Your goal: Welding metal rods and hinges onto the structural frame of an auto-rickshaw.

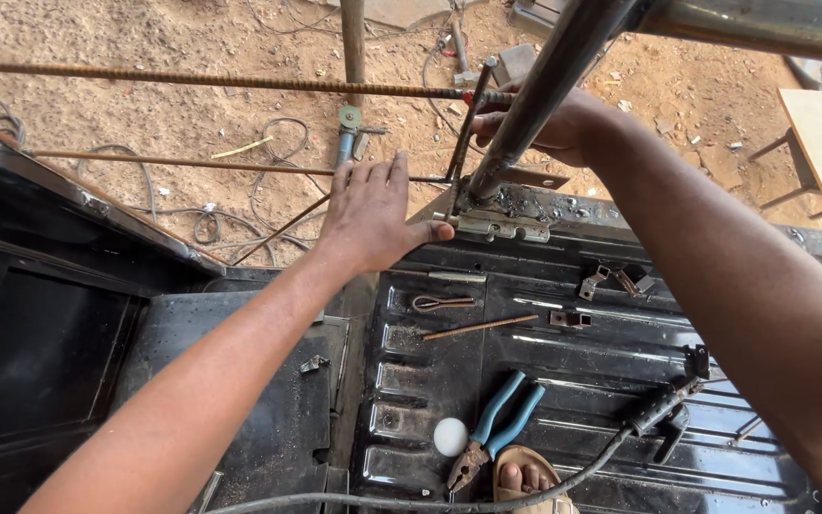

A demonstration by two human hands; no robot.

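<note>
My left hand [373, 214] lies flat with fingers spread, its thumb touching a pale metal hinge plate [497, 227] at the top edge of a black ribbed metal bed [544, 381]. My right hand [544, 124] is wrapped around a slanted steel pipe [535, 95] that rises from the welded joint [516, 198] just above the hinge. A thin upright square bar [468, 124] stands beside the pipe.
Blue-handled pliers [497, 424], a white egg-shaped object [450, 437], a welding electrode holder with cable [658, 411], a thin rod [478, 326], a wire clip and small brackets lie on the bed. Rebar [192, 81], cables and an angle grinder [346, 133] lie on sandy ground. A sandalled foot [525, 481] is below.
</note>
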